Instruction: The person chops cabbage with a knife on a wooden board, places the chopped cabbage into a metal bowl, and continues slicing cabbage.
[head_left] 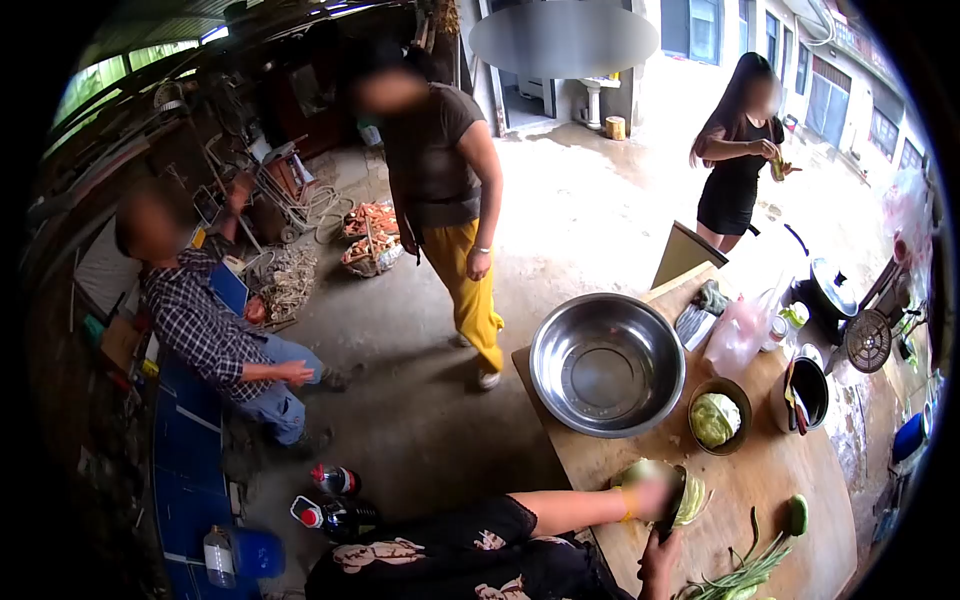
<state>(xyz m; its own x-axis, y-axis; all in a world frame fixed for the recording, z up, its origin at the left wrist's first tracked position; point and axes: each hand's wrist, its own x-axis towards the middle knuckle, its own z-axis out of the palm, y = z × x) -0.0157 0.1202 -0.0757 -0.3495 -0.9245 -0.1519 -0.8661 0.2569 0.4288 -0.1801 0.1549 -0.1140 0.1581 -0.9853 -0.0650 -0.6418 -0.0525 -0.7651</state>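
Note:
A pale green cabbage point(692, 498) lies on the wooden table, with leaves showing on both sides of a dark knife blade point(673, 500). My left hand point(650, 494), blurred, holds the cabbage to the left of the blade; a yellow band circles the wrist. Below it, my right hand point(660, 558) is closed round the knife's handle. Behind the cabbage stands a bowl point(743, 402) with another cabbage point(715, 419) in it. A large, empty steel basin point(607, 366) sits farther back on the left.
Green beans point(745, 574) and a green vegetable point(797, 515) lie on the table's point(800, 470) near right. A pot point(812, 395) and a pink plastic bag point(740, 335) stand behind. Two people are at the left; another stands beyond the table. Bottles point(335, 480) are on the floor.

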